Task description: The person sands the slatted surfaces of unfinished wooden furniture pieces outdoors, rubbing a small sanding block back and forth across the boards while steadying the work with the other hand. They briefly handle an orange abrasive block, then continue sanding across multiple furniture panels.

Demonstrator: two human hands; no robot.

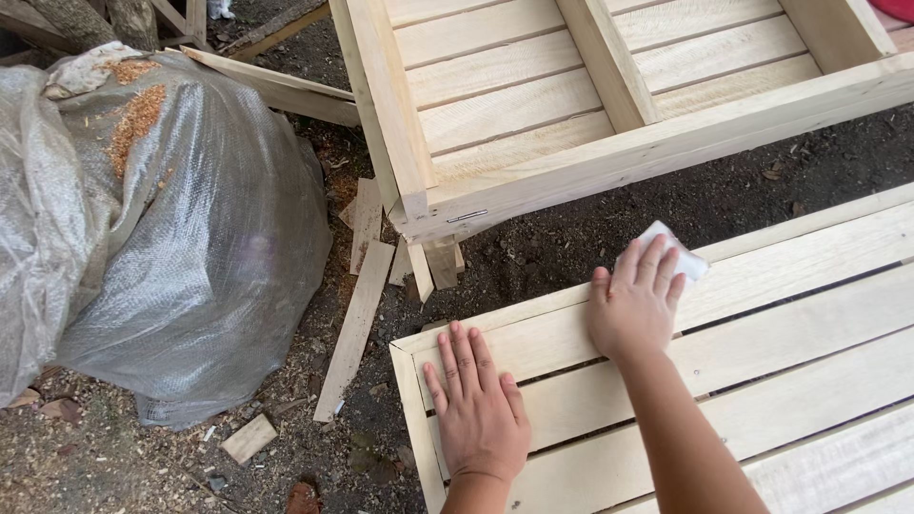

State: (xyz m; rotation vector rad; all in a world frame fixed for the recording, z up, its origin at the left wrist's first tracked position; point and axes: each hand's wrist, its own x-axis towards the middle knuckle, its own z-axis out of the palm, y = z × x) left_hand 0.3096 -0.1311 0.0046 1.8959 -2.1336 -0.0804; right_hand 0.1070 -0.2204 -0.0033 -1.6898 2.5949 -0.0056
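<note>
- A grey woven plastic sack [181, 238] fills the left of the frame, sawdust on its top; its left side is cut off by the frame edge.
- Loose wood offcuts [354, 328] lie on the dirt ground [571, 243] between the sack and the slatted panel.
- The left hand [479, 405] lies flat on the pale slatted wooden panel [790, 381] near its lower-left corner, fingers [464, 352] slightly spread, holding nothing.
- The right hand [636, 306] presses a white cloth [687, 259] onto the panel's upper edge rail, fingers close together; most of the cloth is hidden beneath them.
- A strip of open dirt separates this panel from a second wooden frame [609, 162] at upper centre, cut off at top.
</note>
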